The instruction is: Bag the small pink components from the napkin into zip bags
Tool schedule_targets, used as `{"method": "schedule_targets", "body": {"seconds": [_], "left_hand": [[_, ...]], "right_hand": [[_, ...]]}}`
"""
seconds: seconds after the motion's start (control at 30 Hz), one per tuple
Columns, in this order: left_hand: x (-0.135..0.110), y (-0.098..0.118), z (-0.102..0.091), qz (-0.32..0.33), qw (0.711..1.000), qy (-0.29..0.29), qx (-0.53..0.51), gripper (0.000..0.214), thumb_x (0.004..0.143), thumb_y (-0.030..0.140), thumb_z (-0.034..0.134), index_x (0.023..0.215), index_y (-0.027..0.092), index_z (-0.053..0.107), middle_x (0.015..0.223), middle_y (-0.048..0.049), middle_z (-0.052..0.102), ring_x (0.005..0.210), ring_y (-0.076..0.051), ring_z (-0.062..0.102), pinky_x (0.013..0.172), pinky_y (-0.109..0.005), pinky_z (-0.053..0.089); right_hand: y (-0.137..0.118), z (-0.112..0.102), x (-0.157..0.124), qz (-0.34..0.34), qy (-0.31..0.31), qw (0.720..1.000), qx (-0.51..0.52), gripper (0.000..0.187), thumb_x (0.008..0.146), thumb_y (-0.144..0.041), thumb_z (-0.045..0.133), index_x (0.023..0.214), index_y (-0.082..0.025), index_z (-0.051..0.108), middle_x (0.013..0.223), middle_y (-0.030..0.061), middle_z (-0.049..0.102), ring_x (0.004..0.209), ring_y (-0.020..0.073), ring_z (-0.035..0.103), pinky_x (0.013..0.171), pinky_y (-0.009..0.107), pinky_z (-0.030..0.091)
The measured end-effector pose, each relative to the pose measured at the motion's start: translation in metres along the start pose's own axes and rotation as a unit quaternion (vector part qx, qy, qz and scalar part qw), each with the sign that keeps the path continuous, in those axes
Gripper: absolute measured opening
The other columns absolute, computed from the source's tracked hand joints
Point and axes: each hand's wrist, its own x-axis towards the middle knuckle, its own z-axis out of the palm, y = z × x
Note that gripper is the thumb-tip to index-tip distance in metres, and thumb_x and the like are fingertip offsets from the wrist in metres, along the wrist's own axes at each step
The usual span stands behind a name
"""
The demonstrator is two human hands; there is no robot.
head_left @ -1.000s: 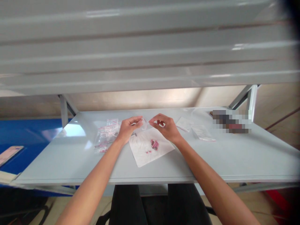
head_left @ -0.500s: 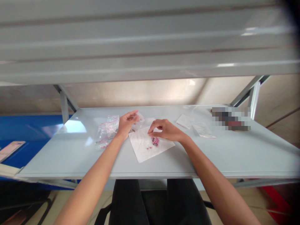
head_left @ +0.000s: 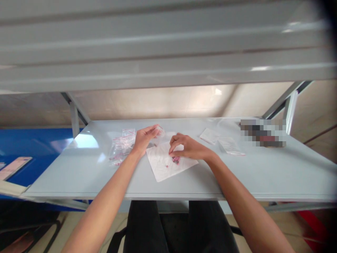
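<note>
My left hand [head_left: 143, 140] is closed on a small clear zip bag [head_left: 160, 131], held just above the table behind the paper. A white sheet of paper [head_left: 159, 168] lies flat in front of me. On it sits a small cluster of pink beads [head_left: 176, 160] with dark pieces among them, and one loose pink bead [head_left: 167, 166] lies nearer to me. Over the cluster, my right hand [head_left: 185, 147] has thumb and forefinger pinched together. Whatever is between those fingertips is too small to make out. The right hand partly covers the cluster.
Left of my left hand is a pile of clear zip bags [head_left: 123, 146], some with pink bits inside. Two flat whitish packets [head_left: 229, 144] lie to the right. A blurred-out item [head_left: 263, 133] is at the far right. A grey shelf [head_left: 168, 70] overhangs the table [head_left: 86, 175].
My right hand has moved slightly down over the cluster, covering more of it. Fewer loose beads show on the paper. My left fingers have closed in and the bag has turned.
</note>
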Motion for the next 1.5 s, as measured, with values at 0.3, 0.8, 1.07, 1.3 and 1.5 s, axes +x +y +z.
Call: {"method": "schedule_targets", "body": {"seconds": [0.3, 0.8, 1.07, 1.3, 1.5], "left_hand": [[-0.011, 0.005, 0.017, -0.035, 0.991, -0.119, 0.051, 0.048, 0.068, 0.043, 0.087, 0.109, 0.019, 0.080, 0.093, -0.0083, 0.078, 0.078, -0.019, 0.069, 0.070, -0.030, 0.054], [-0.003, -0.001, 0.006, -0.031, 0.999, -0.003, 0.007, 0.064, 0.068, 0.050, 0.086, 0.119, 0.014, 0.072, 0.101, -0.0122, 0.075, 0.074, -0.017, 0.066, 0.042, -0.019, 0.047], [-0.007, 0.004, 0.008, -0.039, 0.998, -0.022, 0.037, 0.060, 0.070, 0.048, 0.085, 0.118, 0.014, 0.073, 0.098, -0.0114, 0.075, 0.073, -0.016, 0.065, 0.042, -0.018, 0.046], [-0.014, 0.007, 0.015, -0.069, 0.987, -0.123, 0.082, 0.060, 0.073, 0.047, 0.082, 0.123, 0.016, 0.073, 0.083, -0.0059, 0.072, 0.055, -0.009, 0.053, 0.037, -0.018, 0.044], [-0.012, 0.005, 0.013, -0.071, 0.986, -0.124, 0.080, 0.060, 0.073, 0.046, 0.083, 0.123, 0.014, 0.073, 0.083, -0.0060, 0.072, 0.051, -0.007, 0.051, 0.036, -0.017, 0.041]], "right_hand": [[0.010, 0.010, 0.009, 0.022, 0.229, 0.973, 0.009, 0.017, 0.089, -0.035, 0.069, 0.092, -0.023, 0.080, 0.091, 0.0064, 0.066, 0.079, 0.0163, 0.057, 0.066, 0.030, 0.043], [-0.002, 0.027, 0.003, -0.025, -0.139, 0.990, 0.029, 0.007, 0.083, -0.028, 0.077, 0.084, -0.022, 0.080, 0.084, 0.0037, 0.073, 0.088, 0.0183, 0.059, 0.082, 0.030, 0.044], [-0.001, 0.005, 0.001, 0.023, 0.085, 0.995, 0.043, 0.012, 0.087, -0.030, 0.072, 0.084, -0.020, 0.077, 0.085, 0.0043, 0.071, 0.077, 0.0156, 0.058, 0.074, 0.030, 0.044], [0.011, 0.014, 0.009, 0.044, 0.253, 0.966, 0.038, 0.018, 0.087, -0.036, 0.072, 0.087, -0.020, 0.079, 0.086, 0.0060, 0.071, 0.069, 0.0139, 0.056, 0.063, 0.029, 0.042], [0.014, 0.016, 0.008, 0.063, 0.224, 0.972, 0.033, 0.018, 0.088, -0.032, 0.068, 0.092, -0.021, 0.081, 0.090, 0.0054, 0.077, 0.071, 0.0147, 0.062, 0.065, 0.028, 0.045]]}}
